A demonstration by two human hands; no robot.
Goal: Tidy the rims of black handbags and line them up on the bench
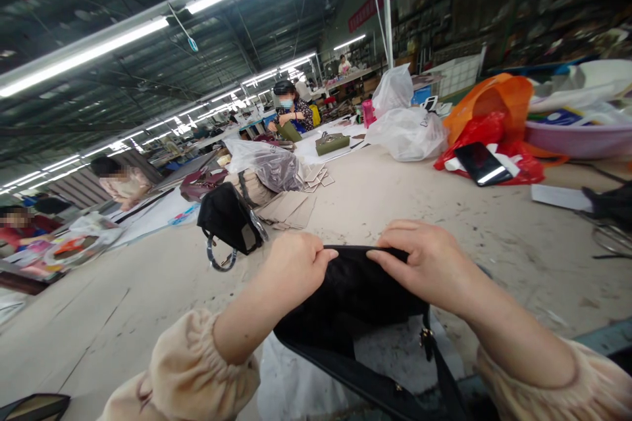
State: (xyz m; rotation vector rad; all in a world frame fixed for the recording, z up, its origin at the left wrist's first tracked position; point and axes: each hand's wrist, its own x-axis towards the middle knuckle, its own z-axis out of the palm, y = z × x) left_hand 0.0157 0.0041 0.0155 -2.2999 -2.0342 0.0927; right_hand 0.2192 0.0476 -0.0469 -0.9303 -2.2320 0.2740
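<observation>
Between my hands is a black handbag (365, 293), its mouth facing me and its dark inside showing. My left hand (299, 263) pinches the far rim of the bag between thumb and fingers. A short way to the right, my right hand (424, 263) grips the same rim, thumb on the near side. A black strap with small gold-coloured metal fittings (425, 339) hangs at the bag's right side. Under the bag lies a white sheet (306, 375). Part of the bag's lower edge runs out of view at the bottom.
A second black handbag (230, 217) with a ring handle stands left of centre, beside beige cut pieces (291, 209). Plastic bags (409, 131), a phone (481, 163) and a purple basin (577, 138) sit at the right. Several people work at tables farther back.
</observation>
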